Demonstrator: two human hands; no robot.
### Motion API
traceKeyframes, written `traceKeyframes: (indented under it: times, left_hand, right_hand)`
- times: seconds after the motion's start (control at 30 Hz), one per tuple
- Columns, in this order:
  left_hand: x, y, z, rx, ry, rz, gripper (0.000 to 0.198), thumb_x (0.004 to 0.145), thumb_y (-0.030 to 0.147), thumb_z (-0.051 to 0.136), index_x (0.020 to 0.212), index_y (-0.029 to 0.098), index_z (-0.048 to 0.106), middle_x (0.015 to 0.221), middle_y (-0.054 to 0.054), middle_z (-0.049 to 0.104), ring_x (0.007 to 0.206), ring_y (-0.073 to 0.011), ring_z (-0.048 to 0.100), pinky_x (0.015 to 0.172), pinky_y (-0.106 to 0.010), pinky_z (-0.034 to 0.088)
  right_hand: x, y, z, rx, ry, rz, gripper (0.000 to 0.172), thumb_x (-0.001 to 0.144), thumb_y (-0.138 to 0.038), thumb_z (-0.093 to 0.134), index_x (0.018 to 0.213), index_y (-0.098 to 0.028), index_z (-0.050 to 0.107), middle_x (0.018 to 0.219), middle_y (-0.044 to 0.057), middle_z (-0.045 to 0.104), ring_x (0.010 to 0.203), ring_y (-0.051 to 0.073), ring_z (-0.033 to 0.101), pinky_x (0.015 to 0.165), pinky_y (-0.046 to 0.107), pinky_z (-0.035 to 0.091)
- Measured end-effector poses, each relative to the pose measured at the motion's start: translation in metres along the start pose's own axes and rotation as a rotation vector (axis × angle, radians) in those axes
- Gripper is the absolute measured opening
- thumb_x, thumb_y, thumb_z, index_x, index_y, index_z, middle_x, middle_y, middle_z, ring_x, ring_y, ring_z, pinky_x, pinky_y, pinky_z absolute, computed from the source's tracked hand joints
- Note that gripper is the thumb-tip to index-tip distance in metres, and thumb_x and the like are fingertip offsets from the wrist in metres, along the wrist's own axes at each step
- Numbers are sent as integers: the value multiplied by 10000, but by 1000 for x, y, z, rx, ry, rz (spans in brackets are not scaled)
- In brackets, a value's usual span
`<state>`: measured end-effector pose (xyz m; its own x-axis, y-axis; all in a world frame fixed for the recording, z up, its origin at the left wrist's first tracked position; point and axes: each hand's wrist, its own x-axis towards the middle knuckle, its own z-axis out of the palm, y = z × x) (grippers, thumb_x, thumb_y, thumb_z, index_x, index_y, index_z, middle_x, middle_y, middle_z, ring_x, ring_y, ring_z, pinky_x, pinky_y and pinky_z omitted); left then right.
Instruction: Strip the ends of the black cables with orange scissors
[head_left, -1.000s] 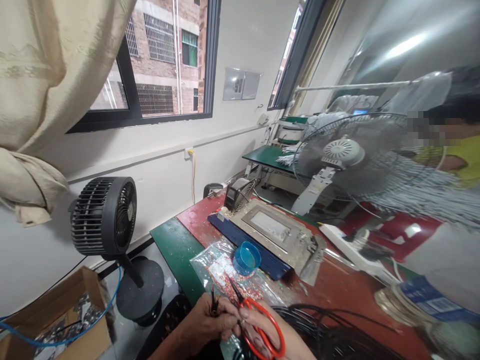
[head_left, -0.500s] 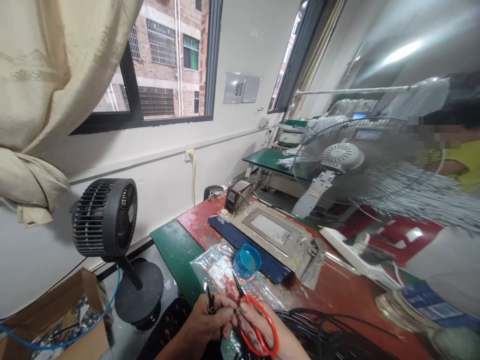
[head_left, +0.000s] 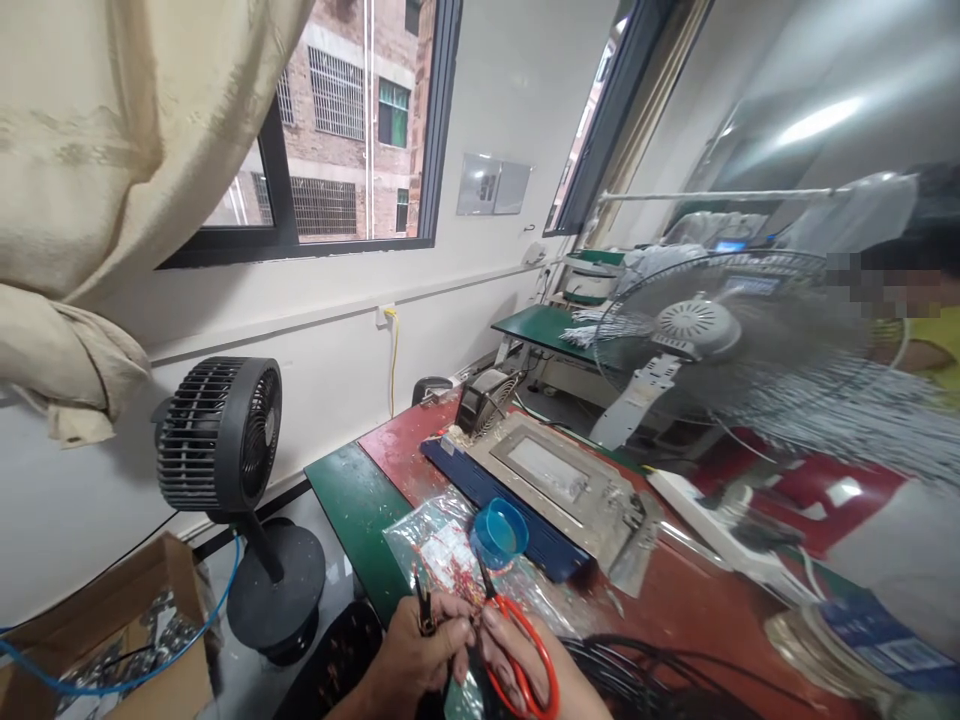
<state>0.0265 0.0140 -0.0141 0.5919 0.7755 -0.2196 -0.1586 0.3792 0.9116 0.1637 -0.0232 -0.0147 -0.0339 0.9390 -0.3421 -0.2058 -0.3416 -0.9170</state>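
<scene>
At the bottom edge my left hand (head_left: 409,655) pinches the end of a thin black cable (head_left: 424,603) that sticks up between its fingers. My right hand (head_left: 529,665) is closed in the handles of red scissors (head_left: 517,645), whose blades point up and left, close to the cable end. Both hands meet just in front of a clear plastic bag (head_left: 442,545) holding small red and white parts. A small blue cup (head_left: 499,532) stands on that bag.
A metal fixture on a blue base (head_left: 555,480) lies on the red bench. Black cables (head_left: 667,680) coil at the lower right. A black fan (head_left: 221,450) stands at the left by a cardboard box (head_left: 112,650). A grey fan (head_left: 697,330) spins before a seated person (head_left: 919,320).
The view has shifted slightly up and left. My hands stay together at the bottom edge, with the scissors and cable held much as before.
</scene>
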Motion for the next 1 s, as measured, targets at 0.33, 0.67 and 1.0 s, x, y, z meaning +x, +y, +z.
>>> traceKeyframes:
  times: [0.33,0.67,1.0]
  left_hand:
    - [-2,0,0,-99,-42,-19,458,603,539,672,741,118,556,421,35,539,258,-4,261,298,-198,94]
    - [3,-7,-3,-56,28,-6,528,552,567,691,776,106,566,413,33,553,242,-3,261,286,-195,115]
    - [5,-15,0,-47,92,76,469,555,537,694,733,107,632,409,33,556,235,7,205,315,-197,118]
  right_hand:
    - [4,4,-2,-25,-16,-22,589,583,-730,551,449,-163,474,294,-63,364,241,24,297,280,174,136]
    - [1,2,-1,-20,10,6,598,588,-750,522,471,-165,476,300,-71,354,249,26,292,283,170,155]
    - [-3,1,-2,-103,27,26,549,663,-688,519,527,-156,514,335,-73,387,276,28,306,316,166,200]
